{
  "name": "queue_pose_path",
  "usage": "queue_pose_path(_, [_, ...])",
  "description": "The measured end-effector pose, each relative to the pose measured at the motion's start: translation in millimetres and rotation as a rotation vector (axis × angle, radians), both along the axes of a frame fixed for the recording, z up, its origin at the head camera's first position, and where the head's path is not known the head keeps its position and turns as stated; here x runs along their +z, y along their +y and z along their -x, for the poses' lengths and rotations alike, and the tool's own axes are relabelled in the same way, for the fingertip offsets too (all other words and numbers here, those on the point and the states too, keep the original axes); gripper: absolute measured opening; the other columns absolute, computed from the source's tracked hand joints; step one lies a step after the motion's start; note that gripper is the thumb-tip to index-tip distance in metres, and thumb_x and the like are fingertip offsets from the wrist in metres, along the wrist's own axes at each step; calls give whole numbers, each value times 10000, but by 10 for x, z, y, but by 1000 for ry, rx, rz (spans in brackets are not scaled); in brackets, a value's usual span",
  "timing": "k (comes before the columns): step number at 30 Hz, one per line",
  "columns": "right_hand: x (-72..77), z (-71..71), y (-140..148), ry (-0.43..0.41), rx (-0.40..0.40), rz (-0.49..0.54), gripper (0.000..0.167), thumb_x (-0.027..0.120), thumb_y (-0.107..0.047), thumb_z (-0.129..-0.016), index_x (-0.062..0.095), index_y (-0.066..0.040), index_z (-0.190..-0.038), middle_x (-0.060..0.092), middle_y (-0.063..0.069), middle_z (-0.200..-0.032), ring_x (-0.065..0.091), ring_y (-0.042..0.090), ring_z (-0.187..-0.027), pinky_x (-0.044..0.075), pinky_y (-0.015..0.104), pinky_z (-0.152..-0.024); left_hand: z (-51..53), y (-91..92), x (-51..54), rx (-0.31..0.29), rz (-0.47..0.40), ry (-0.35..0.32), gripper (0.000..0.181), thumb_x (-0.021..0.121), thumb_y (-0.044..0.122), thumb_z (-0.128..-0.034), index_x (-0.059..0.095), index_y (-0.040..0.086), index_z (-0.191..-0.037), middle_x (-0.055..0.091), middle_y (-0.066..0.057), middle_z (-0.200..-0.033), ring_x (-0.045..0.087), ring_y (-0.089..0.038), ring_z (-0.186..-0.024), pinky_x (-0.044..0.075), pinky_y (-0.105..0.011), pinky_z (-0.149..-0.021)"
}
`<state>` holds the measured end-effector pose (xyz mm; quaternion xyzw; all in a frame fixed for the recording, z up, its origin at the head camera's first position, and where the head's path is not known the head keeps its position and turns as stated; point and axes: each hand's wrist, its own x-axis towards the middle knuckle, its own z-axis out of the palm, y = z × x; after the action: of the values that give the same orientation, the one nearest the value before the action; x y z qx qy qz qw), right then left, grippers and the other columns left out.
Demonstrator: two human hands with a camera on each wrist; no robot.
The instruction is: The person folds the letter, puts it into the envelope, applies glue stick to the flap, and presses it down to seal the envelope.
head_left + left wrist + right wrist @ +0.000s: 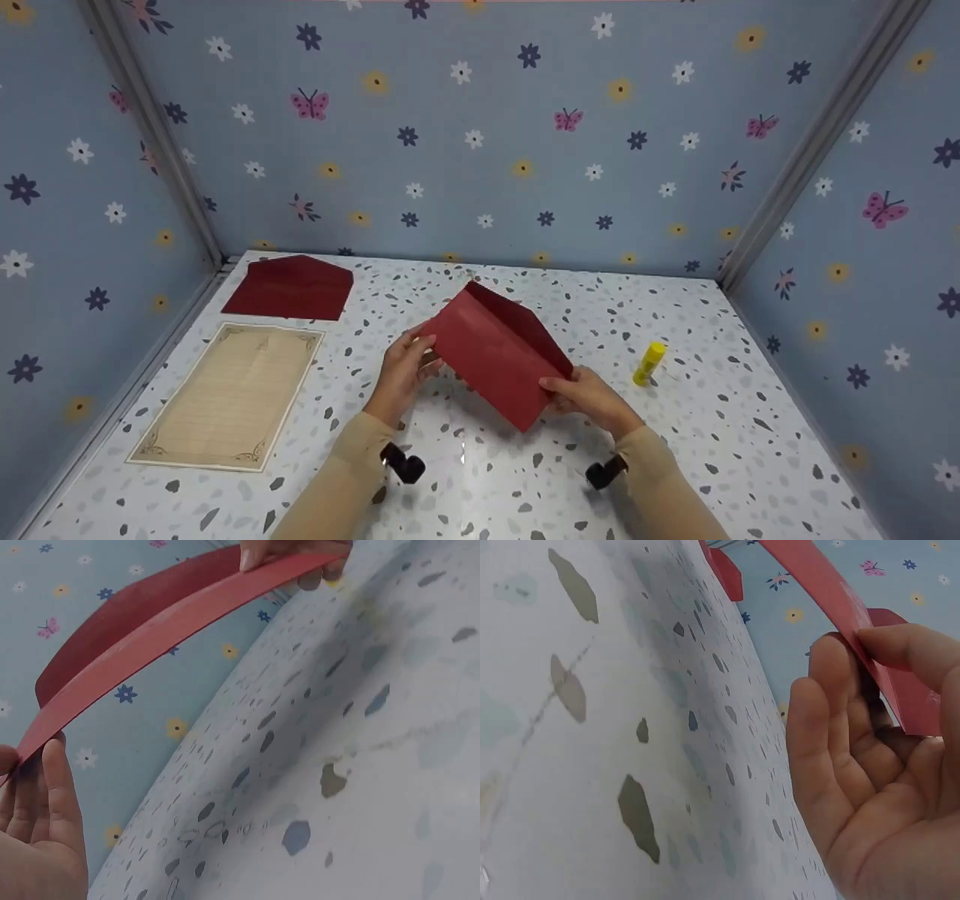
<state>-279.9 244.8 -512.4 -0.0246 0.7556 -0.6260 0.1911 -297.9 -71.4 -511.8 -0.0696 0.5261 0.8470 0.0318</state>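
A red envelope (491, 345) with its flap raised is held tilted above the table between both hands. My left hand (403, 373) pinches its left end, thumb on the front face and fingers behind. At the opposite end my right hand (589, 397) grips the lower right corner the same way. In the left wrist view the envelope (142, 652) bows slightly and stands apart from the tabletop. The right wrist view shows thumb and fingers pinching the envelope's edge (821, 585).
A second red envelope (296, 289) lies at the back left. Below it lies a beige sheet of bordered letter paper (229, 397). A yellow glue stick (649, 364) stands on the right of the speckled table (675, 465). Flowered walls (480, 142) enclose three sides.
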Motion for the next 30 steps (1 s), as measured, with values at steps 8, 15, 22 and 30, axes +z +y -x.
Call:
queue_pose_path(8, [32,45,130,43,-174,-14,307,696,-225,-951,609,19,-1117,666,113,-981,645,197,-787,570,330,-710,-69,-61,-83,-134,358,73,523,659,69,-959,504,72,-1458,659,-160,-1109,679,-203,-938,573,-333,-834])
queue_pose_path(15, [19,76,160,82,-286,-48,383,730,-236,-938,523,-15,-1171,637,121,-928,628,187,-707,571,320,-683,-132,-69,-76,-200,622,105,510,724,96,-903,539,85,-1378,659,-107,-1030,672,-199,-911,563,-374,-824])
queue_pose_path(22, [10,104,175,115,-310,-169,422,749,-241,-925,532,-57,-1236,614,130,-900,626,196,-713,584,335,-694,-190,-103,-79,-181,839,109,369,767,182,-892,666,61,-1226,673,-34,-982,658,-164,-906,539,-346,-802])
queue_pose_path(30, [-30,90,156,107,-200,-361,452,750,-228,-913,511,-109,-1278,614,112,-973,621,219,-777,532,328,-706,-217,-148,-113,-228,940,101,497,803,182,-858,615,113,-1313,667,-15,-950,634,-171,-834,519,-365,-760])
